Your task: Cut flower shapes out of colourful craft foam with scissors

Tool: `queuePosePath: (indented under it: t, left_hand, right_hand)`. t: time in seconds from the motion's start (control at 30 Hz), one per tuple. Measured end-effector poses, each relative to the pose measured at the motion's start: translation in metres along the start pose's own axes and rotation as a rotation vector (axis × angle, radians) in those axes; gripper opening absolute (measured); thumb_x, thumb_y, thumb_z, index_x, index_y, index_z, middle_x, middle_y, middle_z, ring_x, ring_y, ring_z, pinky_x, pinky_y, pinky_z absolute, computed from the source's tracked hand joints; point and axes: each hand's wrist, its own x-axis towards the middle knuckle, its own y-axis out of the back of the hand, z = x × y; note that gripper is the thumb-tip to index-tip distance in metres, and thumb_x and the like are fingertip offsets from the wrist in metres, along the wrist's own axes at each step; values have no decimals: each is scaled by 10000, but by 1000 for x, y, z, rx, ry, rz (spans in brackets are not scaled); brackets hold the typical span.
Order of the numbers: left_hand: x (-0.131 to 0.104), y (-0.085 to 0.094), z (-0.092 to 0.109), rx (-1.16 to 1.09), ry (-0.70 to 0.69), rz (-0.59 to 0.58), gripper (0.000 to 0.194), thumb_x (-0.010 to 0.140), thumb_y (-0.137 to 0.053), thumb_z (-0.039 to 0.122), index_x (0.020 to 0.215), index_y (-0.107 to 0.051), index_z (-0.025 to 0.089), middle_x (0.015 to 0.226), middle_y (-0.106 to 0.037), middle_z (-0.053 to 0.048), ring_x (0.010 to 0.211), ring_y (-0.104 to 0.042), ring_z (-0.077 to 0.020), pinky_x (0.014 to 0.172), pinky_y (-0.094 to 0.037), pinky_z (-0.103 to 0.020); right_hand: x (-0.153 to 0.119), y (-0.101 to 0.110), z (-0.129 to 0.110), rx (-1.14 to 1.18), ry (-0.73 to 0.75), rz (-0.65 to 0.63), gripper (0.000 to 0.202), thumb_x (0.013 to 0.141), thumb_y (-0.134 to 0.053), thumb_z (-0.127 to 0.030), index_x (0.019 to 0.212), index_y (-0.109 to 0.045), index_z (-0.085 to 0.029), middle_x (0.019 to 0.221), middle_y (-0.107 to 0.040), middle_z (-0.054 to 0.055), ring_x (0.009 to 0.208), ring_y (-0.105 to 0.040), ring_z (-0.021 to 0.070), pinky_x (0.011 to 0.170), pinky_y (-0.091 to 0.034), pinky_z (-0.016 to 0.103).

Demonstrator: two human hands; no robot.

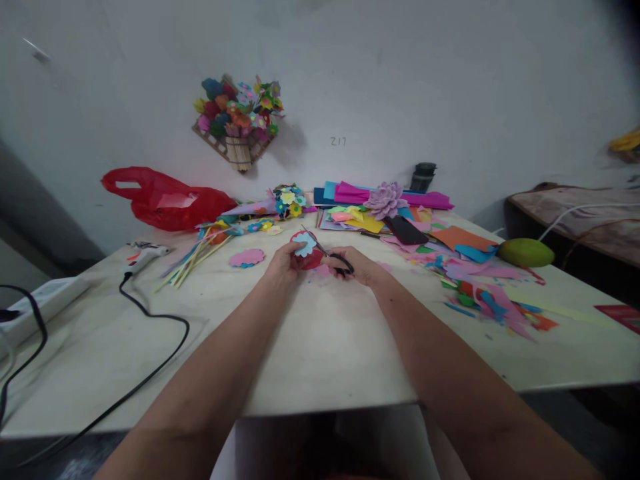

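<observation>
My left hand (286, 263) pinches a red paper piece (314, 259) together with a light blue flower cut-out (303, 245) lying over it. In my right hand (353, 265) is a pair of scissors (343, 264) with black handles, its blades reaching up and left to the edge of the red paper. Whether the blades are parted is too small to make out. Pink scraps (321, 271) lie on the table just under my hands. Left of them rests a stack of scalloped pink paper flowers (247, 258) with some blue showing beneath.
A glue gun (145, 257) with a black cord and a white power strip (47, 303) lie at left. Paper strips (186, 257), a red bag (173, 200) and a paper bouquet (290, 201) stand behind. At right are a phone (406, 231), colored scraps (493, 300) and a green fruit (527, 253).
</observation>
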Motion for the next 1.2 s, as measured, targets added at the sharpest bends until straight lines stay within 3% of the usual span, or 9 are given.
queuePosePath:
  t: [0.73, 0.97, 1.2]
  left_hand:
    - [11, 12, 11, 310, -124, -34, 166, 554, -706, 71, 714, -678, 103, 645, -674, -70, 543, -609, -147, 492, -469, -226]
    - [7, 8, 10, 262, -95, -9, 190, 556, -701, 55, 738, -670, 101, 644, -674, -65, 531, -607, -141, 481, -473, -220]
    - [-4, -6, 2, 63, -45, 71, 245, 607, -630, 17, 826, -645, 124, 561, -627, -27, 460, -591, -136, 476, -514, -224]
  right_hand:
    - [-4, 3, -3, -55, -19, -25, 299, 659, -764, -375, 656, -551, -165, 487, -507, -47, 395, -406, 57, 385, -228, 203]
    - [0, 4, 0, -56, 5, -20, 331, 640, -775, -408, 669, -561, -158, 480, -498, -51, 385, -401, 51, 378, -216, 201]
    - [0, 1, 0, -30, 64, 21, 358, 665, -753, -445, 616, -530, -169, 475, -491, -52, 382, -407, 51, 375, -222, 200]
